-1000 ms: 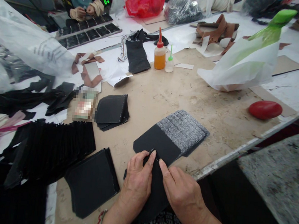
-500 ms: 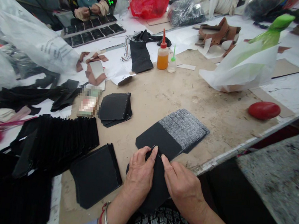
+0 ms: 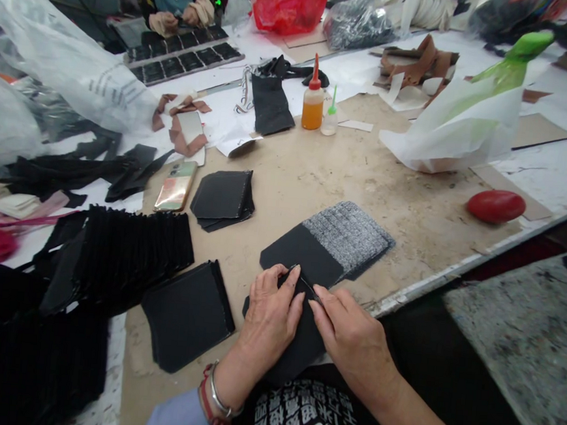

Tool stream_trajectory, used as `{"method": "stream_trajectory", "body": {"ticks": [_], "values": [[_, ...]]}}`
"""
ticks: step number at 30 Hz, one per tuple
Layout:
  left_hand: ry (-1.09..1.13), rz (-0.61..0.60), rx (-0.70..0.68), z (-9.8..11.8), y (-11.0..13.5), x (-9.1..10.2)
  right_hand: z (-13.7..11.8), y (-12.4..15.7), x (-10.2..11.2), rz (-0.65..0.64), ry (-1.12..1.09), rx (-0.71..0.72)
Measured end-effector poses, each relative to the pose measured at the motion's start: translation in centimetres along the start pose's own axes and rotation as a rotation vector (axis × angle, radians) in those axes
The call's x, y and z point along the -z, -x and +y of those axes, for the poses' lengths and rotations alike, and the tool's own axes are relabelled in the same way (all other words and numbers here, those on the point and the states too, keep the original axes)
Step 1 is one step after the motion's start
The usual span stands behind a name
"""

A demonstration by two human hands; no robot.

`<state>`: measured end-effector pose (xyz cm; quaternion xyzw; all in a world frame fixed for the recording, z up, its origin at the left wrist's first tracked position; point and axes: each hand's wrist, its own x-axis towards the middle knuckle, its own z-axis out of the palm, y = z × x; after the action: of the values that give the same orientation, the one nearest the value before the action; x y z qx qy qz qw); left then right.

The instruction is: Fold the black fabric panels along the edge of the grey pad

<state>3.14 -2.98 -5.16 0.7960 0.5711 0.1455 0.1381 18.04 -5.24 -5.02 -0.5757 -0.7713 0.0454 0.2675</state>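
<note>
My left hand (image 3: 269,319) presses down on a black fabric piece (image 3: 297,348) at the table's near edge, with its fingertips at the piece's far edge. My right hand (image 3: 350,332) pinches that same edge beside it, thumb and forefinger closed on the fabric. Just beyond my fingers lies a fanned stack of pieces (image 3: 333,242), black in front and grey behind. Most of the held piece is hidden under my hands.
Black stacks lie at the left (image 3: 187,313), (image 3: 223,198) and a long pleated row (image 3: 118,255). A phone (image 3: 176,186), an orange glue bottle (image 3: 313,103), a small bottle (image 3: 329,119), a red oval object (image 3: 495,205) and a white bag (image 3: 459,131) sit farther off. Another person's hands (image 3: 181,18) work at the far left.
The view has shifted, so everything sits slightly higher and to the right. My hands stay on the black piece, my right fingers now closing tighter on its edge.
</note>
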Motion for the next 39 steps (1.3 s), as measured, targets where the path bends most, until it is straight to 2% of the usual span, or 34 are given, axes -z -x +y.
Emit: {"method": "stream_trajectory", "body": {"ticks": [5,11,15,21,27,34,39], "values": [[0.011,0.016,-0.011,0.0,0.1,0.0,0.1,0.3,0.0,0.037,0.007,0.028],[0.008,0.057,-0.019,0.0,-0.1,-0.1,0.7,0.8,-0.5,0.063,0.207,0.173],[0.011,0.096,-0.010,0.1,-0.4,-0.2,0.9,0.9,-0.6,0.043,0.276,0.202],[-0.009,0.159,0.004,0.4,-1.0,-0.5,0.9,1.7,0.4,0.038,0.161,0.192],[-0.031,0.148,0.014,0.7,-0.9,-0.4,1.2,2.8,0.8,0.074,0.139,0.192],[-0.122,0.075,0.041,1.5,-0.6,0.1,1.5,3.1,0.8,0.021,0.173,0.218],[-0.113,0.036,0.073,1.8,-0.7,0.2,1.5,3.6,1.1,0.065,0.133,0.188]]}}
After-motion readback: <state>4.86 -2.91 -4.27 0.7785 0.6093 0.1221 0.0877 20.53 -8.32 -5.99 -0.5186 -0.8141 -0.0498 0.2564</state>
